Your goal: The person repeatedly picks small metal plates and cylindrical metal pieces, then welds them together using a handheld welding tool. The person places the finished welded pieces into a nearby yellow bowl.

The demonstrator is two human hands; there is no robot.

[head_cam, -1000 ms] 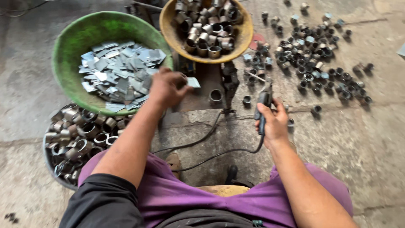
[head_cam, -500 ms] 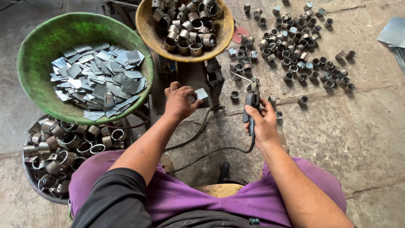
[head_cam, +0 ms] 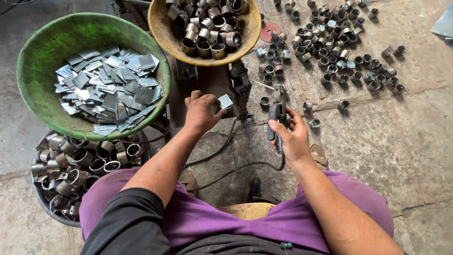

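My left hand (head_cam: 202, 112) pinches a small square metal plate (head_cam: 226, 101) just left of a dark metal stand (head_cam: 240, 87) on the floor. My right hand (head_cam: 291, 137) grips the black handle of a welding electrode holder (head_cam: 277, 114), its tip pointing up toward the stand; a black cable (head_cam: 236, 167) trails from it toward my lap. A green bowl (head_cam: 42, 56) of several flat metal plates sits at upper left.
A yellow bowl (head_cam: 160, 28) of short metal rings stands at top centre. A dark tub (head_cam: 47, 208) of rings sits at lower left. Several loose rings (head_cam: 339, 56) lie scattered on the concrete floor at upper right. A wooden stool (head_cam: 245, 210) shows between my purple-clad knees.
My left hand has drawn back from the green bowl with a plate and brought it beside the stand. The right hand stays on the holder; the view has shifted slightly.
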